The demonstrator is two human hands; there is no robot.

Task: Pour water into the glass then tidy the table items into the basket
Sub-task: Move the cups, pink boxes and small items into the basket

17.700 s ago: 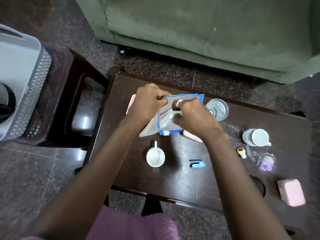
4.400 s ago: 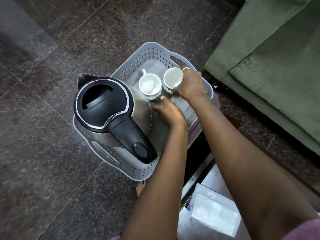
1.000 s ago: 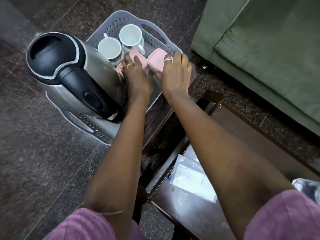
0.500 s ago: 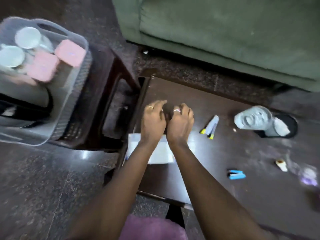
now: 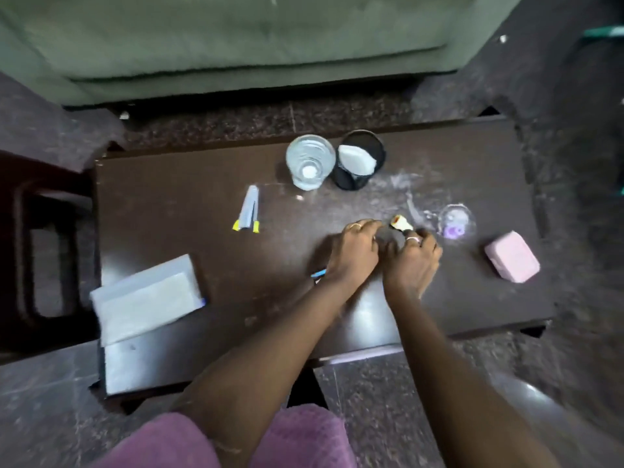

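Hands are both down on the dark brown wooden surface near its right-hand part, left hand and right hand side by side, fingers curled toward a small cream-coloured cap-like thing with a reddish end. Fingertips look right at it, but whether either has actually closed on it I can't tell, too blurry. A bit of a blue clip-like object pokes out from under the left wrist. The clear ribbed drinking glass sits at the far edge with water in it, touching a black mesh cup holding something white, so I'd say pouring is done and this is tidy-up. Also left out: two grey markers with yellow caps, a pale plastic zip pouch at the left edge, a pink rectangular box, and a small clear dish with a purple bit inside. The little cap should be light and rigid, probably rolls, so pinch it across the sides. The glass is the fragile, slippery, spill-prone one: grip around the body, keep it upright. The basket isn't in view.
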